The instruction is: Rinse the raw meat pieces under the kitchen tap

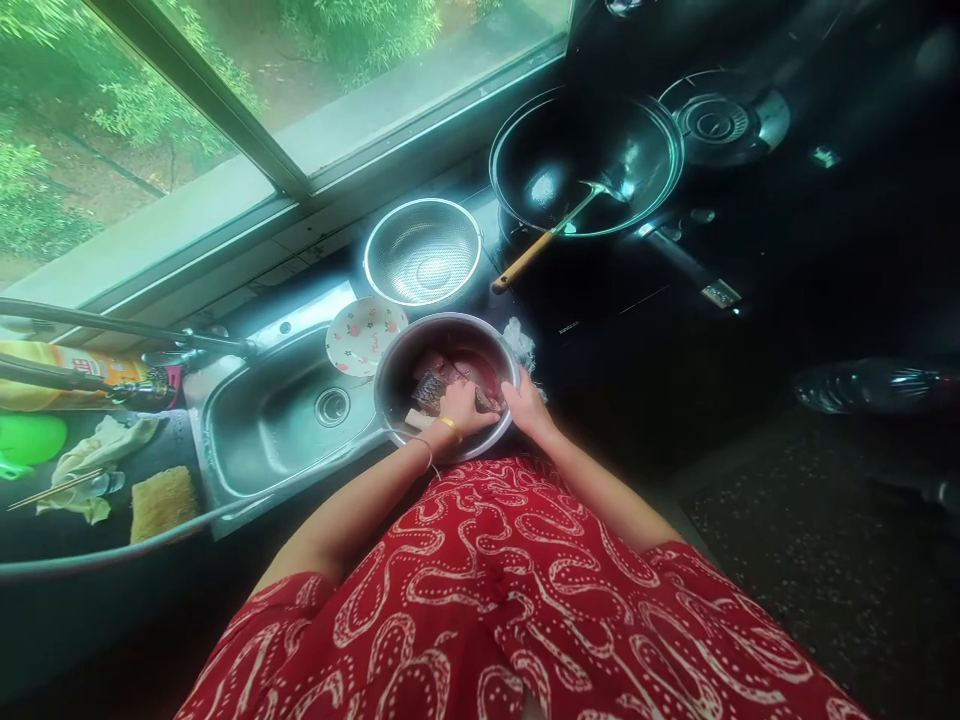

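A metal basin [391,372] stands at the counter's front edge, just right of the sink. Inside it lie pieces of fish [429,390] with dark, scaly skin, and some reddish liquid. My left hand [463,406], with a yellow bangle at the wrist, reaches into the basin. Its fingers are bent over a piece of the fish, and the fingertips are partly hidden. At the basin's right side, my right hand [526,408] grips the rim. A crumpled white plastic bag [519,342] sits behind that hand.
The steel sink [255,440] lies left, a patterned plate [356,340] at its corner. Behind stands a colander [421,250]. A wok [555,150] holding a wooden-handled spatula [536,252] is on the stove. A sponge [163,505] and cloth [97,455] lie far left.
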Demonstrator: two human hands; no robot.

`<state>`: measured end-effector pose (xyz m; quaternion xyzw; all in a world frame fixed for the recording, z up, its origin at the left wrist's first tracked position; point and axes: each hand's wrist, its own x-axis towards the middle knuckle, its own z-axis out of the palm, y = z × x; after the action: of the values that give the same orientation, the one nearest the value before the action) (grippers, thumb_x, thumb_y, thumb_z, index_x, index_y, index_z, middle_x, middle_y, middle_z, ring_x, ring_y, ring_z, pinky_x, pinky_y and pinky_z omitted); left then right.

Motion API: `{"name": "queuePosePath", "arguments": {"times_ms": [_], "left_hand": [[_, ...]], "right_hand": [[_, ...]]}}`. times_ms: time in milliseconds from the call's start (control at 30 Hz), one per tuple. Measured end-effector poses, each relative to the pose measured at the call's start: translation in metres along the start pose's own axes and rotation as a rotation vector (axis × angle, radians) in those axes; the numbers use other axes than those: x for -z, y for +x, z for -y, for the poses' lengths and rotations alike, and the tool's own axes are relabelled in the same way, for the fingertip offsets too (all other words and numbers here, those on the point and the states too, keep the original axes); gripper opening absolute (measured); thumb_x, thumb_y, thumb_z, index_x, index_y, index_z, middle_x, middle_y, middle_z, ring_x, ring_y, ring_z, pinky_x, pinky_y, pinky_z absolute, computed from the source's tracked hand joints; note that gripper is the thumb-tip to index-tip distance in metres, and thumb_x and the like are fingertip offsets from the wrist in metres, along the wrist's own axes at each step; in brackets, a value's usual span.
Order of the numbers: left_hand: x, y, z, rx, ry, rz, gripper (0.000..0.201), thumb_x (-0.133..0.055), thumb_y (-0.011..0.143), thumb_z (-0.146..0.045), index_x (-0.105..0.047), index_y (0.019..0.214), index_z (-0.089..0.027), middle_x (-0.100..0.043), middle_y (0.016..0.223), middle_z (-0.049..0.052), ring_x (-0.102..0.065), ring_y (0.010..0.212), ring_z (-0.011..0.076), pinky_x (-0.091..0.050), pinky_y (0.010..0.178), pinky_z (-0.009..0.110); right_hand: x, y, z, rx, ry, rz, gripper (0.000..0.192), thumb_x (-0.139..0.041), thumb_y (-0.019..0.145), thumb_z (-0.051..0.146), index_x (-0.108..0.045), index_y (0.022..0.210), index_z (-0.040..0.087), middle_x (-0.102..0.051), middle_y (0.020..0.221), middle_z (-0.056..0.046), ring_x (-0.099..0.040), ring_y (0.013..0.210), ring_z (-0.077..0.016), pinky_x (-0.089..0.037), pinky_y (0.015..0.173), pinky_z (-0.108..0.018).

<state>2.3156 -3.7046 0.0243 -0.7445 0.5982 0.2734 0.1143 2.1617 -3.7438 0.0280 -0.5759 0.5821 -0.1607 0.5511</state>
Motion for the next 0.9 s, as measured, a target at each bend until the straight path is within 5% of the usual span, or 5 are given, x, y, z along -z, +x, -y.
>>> {"name": "queuePosePath", "arguments": {"times_ms": [200, 367, 533, 900], "left_hand": [[0.010, -0.038, 0.011, -0.169, 0.078, -0.065, 0.047, -0.065, 0.076, -0.050, -0.058, 0.113, -0.023, -0.049, 0.128, 0.011, -0.045, 0.116, 0.0296, -0.039, 0.093, 0.043], [0.006, -0.037, 0.010, -0.217, 0.053, -0.004, 0.041, -0.058, 0.083, -0.041, -0.058, 0.120, -0.023, -0.058, 0.121, 0.010, -0.049, 0.111, 0.0281, -0.040, 0.090, 0.043], [0.001, -0.030, 0.007, -0.192, -0.011, 0.005, 0.054, -0.065, 0.076, -0.041, -0.053, 0.127, -0.027, -0.040, 0.149, 0.004, -0.044, 0.121, 0.0324, -0.041, 0.093, 0.048], [-0.006, -0.009, -0.020, 0.026, 0.002, -0.120, 0.040, -0.057, 0.077, -0.044, -0.055, 0.106, -0.016, -0.057, 0.119, 0.014, -0.047, 0.111, 0.0319, -0.042, 0.088, 0.044]], "right_hand": [[0.000, 0.000, 0.000, 0.012, -0.008, 0.002, 0.054, -0.040, 0.088, 0.034, -0.042, 0.138, 0.016, -0.060, 0.126, -0.011, -0.057, 0.114, -0.0247, -0.041, 0.102, -0.037], [0.000, 0.001, -0.002, 0.023, -0.007, 0.003, 0.055, -0.041, 0.087, 0.033, -0.043, 0.138, 0.015, -0.058, 0.128, -0.011, -0.056, 0.116, -0.0241, -0.040, 0.104, -0.036], [0.000, 0.002, -0.003, 0.046, 0.004, -0.001, 0.053, -0.040, 0.087, 0.032, -0.044, 0.136, 0.014, -0.058, 0.129, -0.012, -0.055, 0.117, -0.0239, -0.039, 0.105, -0.036], [-0.002, 0.001, -0.005, 0.066, 0.007, -0.012, 0.052, -0.041, 0.087, 0.033, -0.045, 0.136, 0.016, -0.058, 0.129, -0.011, -0.055, 0.118, -0.0244, -0.040, 0.104, -0.038]]}}
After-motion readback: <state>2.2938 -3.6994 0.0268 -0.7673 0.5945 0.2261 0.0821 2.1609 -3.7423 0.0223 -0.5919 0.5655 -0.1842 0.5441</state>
